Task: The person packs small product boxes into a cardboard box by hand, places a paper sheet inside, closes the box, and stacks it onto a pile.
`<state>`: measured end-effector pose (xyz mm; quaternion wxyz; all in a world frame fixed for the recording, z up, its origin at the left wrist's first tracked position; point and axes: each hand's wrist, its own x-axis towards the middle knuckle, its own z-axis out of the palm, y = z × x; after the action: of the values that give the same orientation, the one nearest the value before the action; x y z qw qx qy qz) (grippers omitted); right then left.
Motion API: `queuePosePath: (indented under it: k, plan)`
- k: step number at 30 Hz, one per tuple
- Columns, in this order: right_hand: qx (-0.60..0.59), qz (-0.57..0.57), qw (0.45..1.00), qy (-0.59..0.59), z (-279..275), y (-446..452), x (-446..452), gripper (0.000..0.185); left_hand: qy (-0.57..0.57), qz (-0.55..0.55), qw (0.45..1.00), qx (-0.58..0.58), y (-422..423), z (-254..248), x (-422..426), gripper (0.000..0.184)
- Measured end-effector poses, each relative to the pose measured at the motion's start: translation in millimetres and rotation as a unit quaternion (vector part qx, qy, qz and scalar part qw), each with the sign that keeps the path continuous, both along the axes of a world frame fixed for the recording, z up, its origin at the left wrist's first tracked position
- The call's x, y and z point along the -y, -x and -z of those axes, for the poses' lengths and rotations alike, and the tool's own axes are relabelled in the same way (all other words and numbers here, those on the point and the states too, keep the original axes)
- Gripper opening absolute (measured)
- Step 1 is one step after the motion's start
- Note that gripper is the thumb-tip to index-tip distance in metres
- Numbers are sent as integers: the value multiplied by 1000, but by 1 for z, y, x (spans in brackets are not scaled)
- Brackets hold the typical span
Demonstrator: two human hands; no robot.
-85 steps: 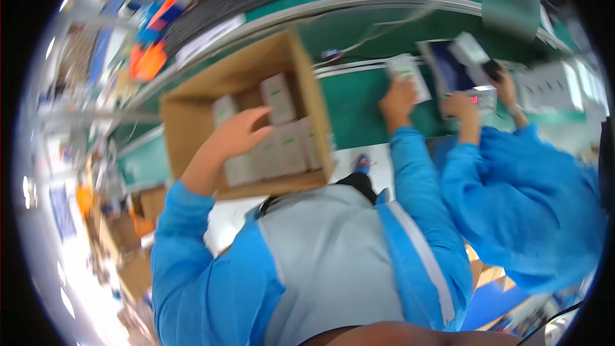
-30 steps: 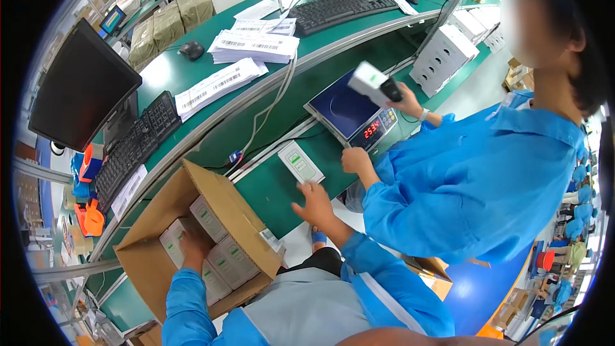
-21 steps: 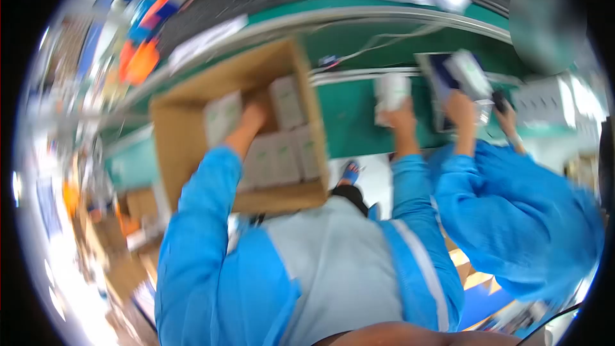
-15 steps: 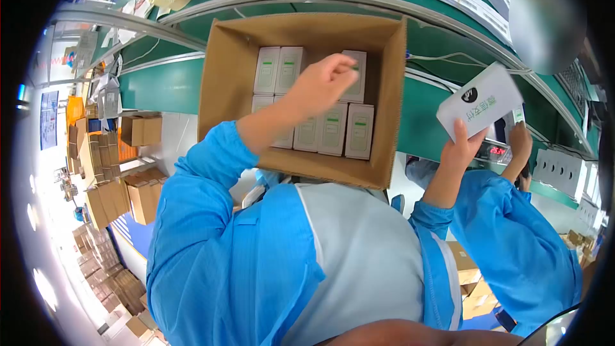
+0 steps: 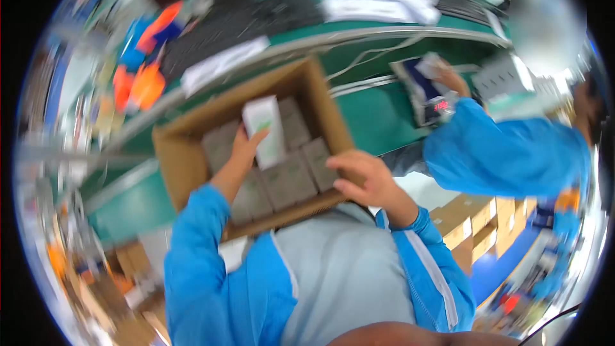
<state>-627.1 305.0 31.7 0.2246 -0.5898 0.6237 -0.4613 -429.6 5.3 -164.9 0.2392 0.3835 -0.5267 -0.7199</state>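
Observation:
My left hand (image 5: pixel 243 154) grips a white box (image 5: pixel 264 131) with a green mark, held over the inside of a large open cardboard carton (image 5: pixel 333 112). Several similar small boxes (image 5: pixel 288 182) stand packed in the carton below it. My right hand (image 5: pixel 366 179) is at the carton's front right edge, fingers apart, holding nothing. To the right, a co-worker's hand (image 5: pixel 451 80) is over a weighing scale (image 5: pixel 413 93) with a red display, touching a pale item there. The picture is blurred by motion.
A shelf above the bench carries keyboards (image 5: pixel 211 35), papers (image 5: pixel 368 9) and orange tape dispensers (image 5: pixel 148 86). White boxes (image 5: pixel 503 80) stand beyond the scale. The co-worker's blue sleeve (image 5: pixel 493 147) reaches in from the right. Brown cartons (image 5: pixel 455 218) lie behind at lower right.
The view has turned back toward the shelf and scale. My left hand, free of any box before, now grips a white box. My right hand has released the box it held and moved to the carton's edge.

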Motion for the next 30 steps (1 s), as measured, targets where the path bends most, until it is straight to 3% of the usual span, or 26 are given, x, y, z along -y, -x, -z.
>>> queuePosePath:
  k: [2, 4, 7, 9, 11, 13, 16, 19, 22, 26, 29, 30]
  plan:
    - [30, 27, 999, 14, 5, 9, -25, 38, -39, 25, 997, 60, 0, 28, 17, 64]
    - [55, 70, 996, 23, 2, 12, -47, 31, 38, 52, 988, 142, -6, 70, 38, 65]
    - [57, 134, 989, 31, -4, 16, -71, 24, -9, 26, 994, 103, -5, 107, 50, 63]
    - [66, 148, 987, 25, -3, 20, -84, 22, 13, 45, 962, 270, -6, 121, 75, 62]
    - [74, 161, 984, 26, 2, 25, -94, 22, 84, 71, 909, 401, -4, 110, 66, 63]
    - [82, 166, 982, 23, 10, 30, -105, 22, 210, 116, 839, 489, 12, 59, 43, 65]
    - [94, 173, 980, 16, 24, 42, -115, 21, 462, 130, 776, 408, 38, 50, 0, 69]
    - [109, 179, 978, -5, 40, 52, -123, 21, 500, 230, 699, 456, 56, 55, -24, 72]
    - [119, 174, 977, -27, 60, 67, -129, 23, 528, 211, 668, 481, 45, 79, -34, 73]
    - [160, 177, 968, -76, 101, 84, -139, 23, 506, 218, 667, 502, 21, 94, -22, 74]
    - [171, 180, 963, -105, 142, 102, -133, 24, 472, 244, 653, 539, 27, 76, -26, 76]
    - [149, 189, 964, -112, 156, 111, -127, 26, 507, 214, 653, 521, 34, 80, -25, 76]
